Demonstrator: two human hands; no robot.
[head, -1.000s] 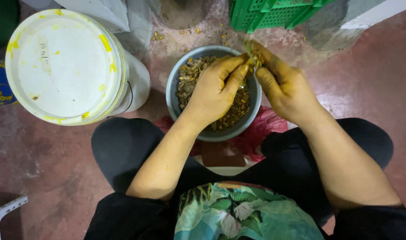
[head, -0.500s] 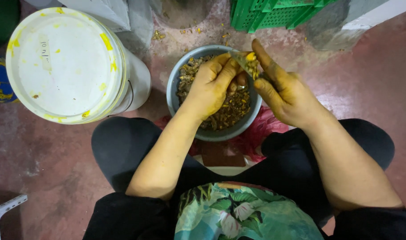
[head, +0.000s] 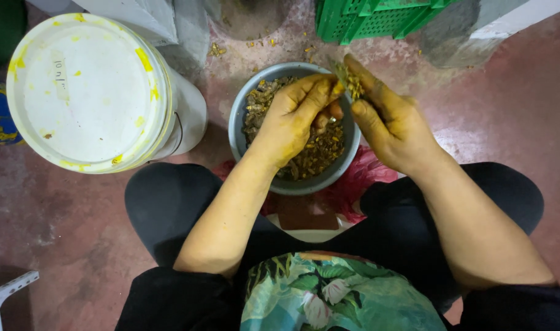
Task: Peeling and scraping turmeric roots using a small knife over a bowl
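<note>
A grey metal bowl (head: 238,142) stands on the floor between my knees, filled with brown and yellow root pieces and peelings (head: 317,156). Both my hands hover over it, stained yellow. My left hand (head: 295,122) is curled around a small root piece (head: 334,111) pinched at its fingertips. My right hand (head: 393,122) sits just to the right, its fingers closed on a small knife (head: 347,76) whose blade is coated with yellow bits and points at the left fingertips. The two hands nearly touch above the bowl's far right rim.
A large white lidded bucket (head: 87,92) with yellow smears stands to the left of the bowl. A green plastic crate (head: 378,18) is at the top. Red plastic (head: 360,181) lies under the bowl. Yellow scraps (head: 255,44) dot the reddish floor. A white object (head: 1,297) is at bottom left.
My hands stayed over the bowl. The left fingers drew in around the root piece, and the right hand with the knife shifted slightly against them.
</note>
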